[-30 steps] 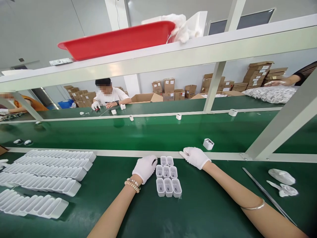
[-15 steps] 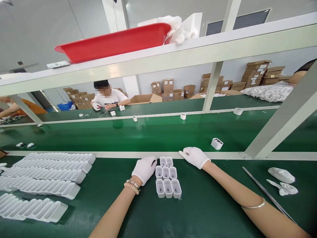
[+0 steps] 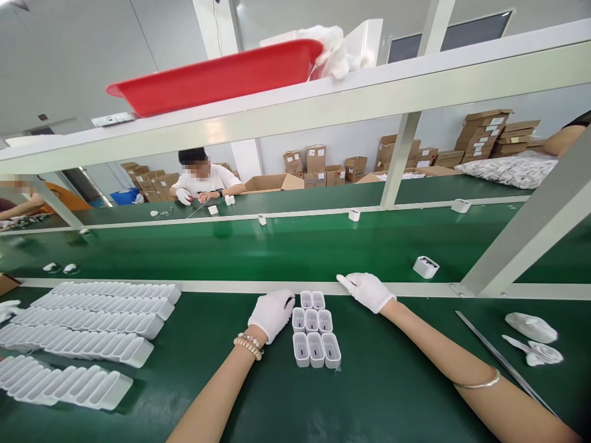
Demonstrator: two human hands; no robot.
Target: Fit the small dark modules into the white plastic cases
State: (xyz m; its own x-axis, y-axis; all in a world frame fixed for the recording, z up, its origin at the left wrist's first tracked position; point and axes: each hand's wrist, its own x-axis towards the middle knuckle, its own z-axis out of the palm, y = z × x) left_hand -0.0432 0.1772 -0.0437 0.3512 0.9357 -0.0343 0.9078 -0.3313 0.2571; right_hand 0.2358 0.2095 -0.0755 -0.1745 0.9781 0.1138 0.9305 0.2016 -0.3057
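In the head view, my left hand (image 3: pixel 272 315), in a white glove, rests on the green table with its fingers curled. Its fingertips are against the left side of a small group of open white plastic cases (image 3: pixel 316 349); anything inside the fingers is hidden. These cases stand in three short rows, with a dark slot in their floors. My right hand (image 3: pixel 367 291), also gloved, reaches over the pale rail with fingers stretched out and nothing in them. Right of it, a white case with dark parts inside (image 3: pixel 425 267) sits on the green belt.
Long rows of white cases (image 3: pixel 92 335) fill the table's left. A metal strip (image 3: pixel 501 357) and crumpled white pieces (image 3: pixel 530 327) lie right. A slanted post (image 3: pixel 530 221) and shelf with a red tray (image 3: pixel 217 77) frame the belt. A co-worker (image 3: pixel 210 178) sits opposite.
The white cases on the belt have shifted to the right. Both hands stay nearly in place; the whole view has moved slightly.
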